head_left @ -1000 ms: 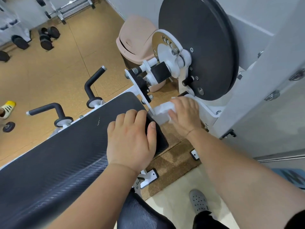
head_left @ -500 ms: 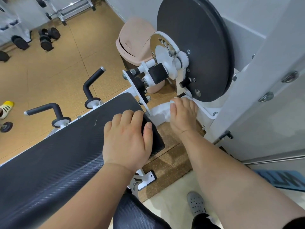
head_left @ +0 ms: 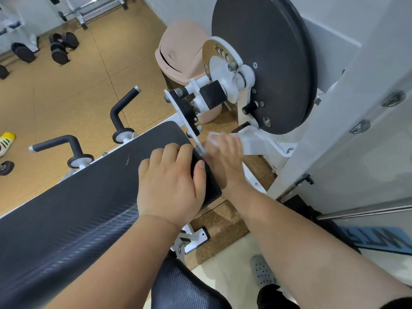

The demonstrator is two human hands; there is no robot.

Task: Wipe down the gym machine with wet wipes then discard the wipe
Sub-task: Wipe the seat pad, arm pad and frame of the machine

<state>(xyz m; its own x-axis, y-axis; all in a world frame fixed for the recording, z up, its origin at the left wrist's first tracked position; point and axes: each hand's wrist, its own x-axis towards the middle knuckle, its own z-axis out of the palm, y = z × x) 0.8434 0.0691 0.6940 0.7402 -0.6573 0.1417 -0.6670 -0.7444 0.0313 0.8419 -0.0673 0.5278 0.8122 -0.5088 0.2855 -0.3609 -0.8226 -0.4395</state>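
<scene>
The gym machine has a black padded bench (head_left: pixel 78 197), a white frame (head_left: pixel 263 143) and a big black disc (head_left: pixel 267 63). My left hand (head_left: pixel 169 184) lies flat on the far end of the pad, fingers curled over its edge. My right hand (head_left: pixel 223 157) is blurred with motion and presses a white wet wipe (head_left: pixel 215 137) against the white frame just below the disc, right beside the pad's end. Only the wipe's far edge shows past my fingers.
A pink swing-lid bin (head_left: pixel 180 54) stands on the cork floor behind the machine. Two black handles (head_left: pixel 120 112) stick up left of the bench. Dumbbells (head_left: pixel 60 47) lie at the far left. A white wall panel (head_left: pixel 367 130) closes the right side.
My right hand has slid the wipe leftward along the white frame toward the end of the pad. My left hand has stayed on the pad.
</scene>
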